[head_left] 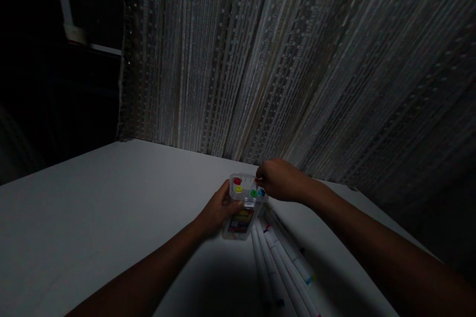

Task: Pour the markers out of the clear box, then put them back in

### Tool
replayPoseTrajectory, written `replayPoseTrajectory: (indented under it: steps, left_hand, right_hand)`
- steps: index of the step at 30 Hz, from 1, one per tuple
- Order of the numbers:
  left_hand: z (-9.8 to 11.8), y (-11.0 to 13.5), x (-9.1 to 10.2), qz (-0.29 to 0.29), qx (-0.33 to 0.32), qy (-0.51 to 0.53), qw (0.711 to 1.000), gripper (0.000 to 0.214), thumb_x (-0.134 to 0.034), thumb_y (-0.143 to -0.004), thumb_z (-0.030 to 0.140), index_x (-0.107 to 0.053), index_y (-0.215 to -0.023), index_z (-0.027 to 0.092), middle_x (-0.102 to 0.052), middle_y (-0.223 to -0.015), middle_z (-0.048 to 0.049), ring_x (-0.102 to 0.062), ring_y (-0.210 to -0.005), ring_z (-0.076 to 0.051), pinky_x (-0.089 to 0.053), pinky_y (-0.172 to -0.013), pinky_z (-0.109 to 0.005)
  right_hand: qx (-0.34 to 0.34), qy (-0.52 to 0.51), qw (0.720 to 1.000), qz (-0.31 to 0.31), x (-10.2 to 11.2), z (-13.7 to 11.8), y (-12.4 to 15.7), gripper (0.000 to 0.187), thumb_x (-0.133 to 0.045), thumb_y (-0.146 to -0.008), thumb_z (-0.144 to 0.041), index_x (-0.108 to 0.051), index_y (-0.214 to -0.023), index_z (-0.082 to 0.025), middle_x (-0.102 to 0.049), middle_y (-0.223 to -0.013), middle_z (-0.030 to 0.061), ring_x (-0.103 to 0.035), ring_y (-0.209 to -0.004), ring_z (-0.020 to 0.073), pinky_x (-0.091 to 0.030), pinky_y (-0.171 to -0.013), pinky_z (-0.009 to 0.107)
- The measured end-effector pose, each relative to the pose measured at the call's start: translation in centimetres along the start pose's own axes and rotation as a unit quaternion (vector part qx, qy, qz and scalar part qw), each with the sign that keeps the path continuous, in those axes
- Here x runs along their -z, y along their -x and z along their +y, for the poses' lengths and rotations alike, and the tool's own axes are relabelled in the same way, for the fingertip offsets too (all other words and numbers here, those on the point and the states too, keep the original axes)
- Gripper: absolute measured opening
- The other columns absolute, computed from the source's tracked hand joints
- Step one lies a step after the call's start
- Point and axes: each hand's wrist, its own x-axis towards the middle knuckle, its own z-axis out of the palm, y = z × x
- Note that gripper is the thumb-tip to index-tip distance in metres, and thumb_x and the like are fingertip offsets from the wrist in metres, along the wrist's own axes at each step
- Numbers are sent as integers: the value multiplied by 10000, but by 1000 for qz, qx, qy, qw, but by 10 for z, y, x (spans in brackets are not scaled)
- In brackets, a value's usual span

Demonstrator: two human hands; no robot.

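Note:
A clear plastic marker box [242, 218] stands tilted on the white table [111, 193], with several coloured marker caps showing at its open top. My left hand [217, 210] is wrapped round the box's left side. My right hand [277, 178] hovers at the box's upper right corner, fingers pinched together on something I cannot make out. Several white markers [282, 262] lie side by side on the table just below the box, between my forearms.
A pale, striped curtain [297, 59] hangs right behind the table's far edge. A dark window frame [74, 20] shows at the upper left. The scene is dim; the table's left part is bare.

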Motion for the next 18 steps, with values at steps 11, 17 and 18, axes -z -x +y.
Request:
replayPoseTrajectory:
  steps: [11,17,18]
  left_hand:
    - [1,1,-1,3,-2,15,1000,459,-685,-760,424,-515,-1109,179,-661,-1009,-83,-626,-930,-238,-473,-800,-331]
    - [0,0,0,12,-8,6,1000,442,-691,-754,422,-523,-1083,181,-645,-951,-60,-606,-874,-209,-465,-763,-300]
    - [0,0,0,10,-7,5,1000,439,-689,-754,425,-521,-1080,182,-644,-947,-57,-604,-870,-207,-463,-760,-298]
  right_hand:
    - [63,-98,993,22,-2,-2,-2,223,-557,-788,-111,-734,-919,-151,-720,-820,76,-642,-722,164,-397,-611,221]
    - [74,-165,984,8,-6,-9,-12,176,-592,-750,-83,-729,-844,-141,-717,-771,48,-626,-684,131,-395,-607,194]
    - [71,-160,984,5,-5,-10,-12,182,-595,-737,-73,-731,-838,-139,-719,-770,51,-629,-689,134,-398,-606,194]
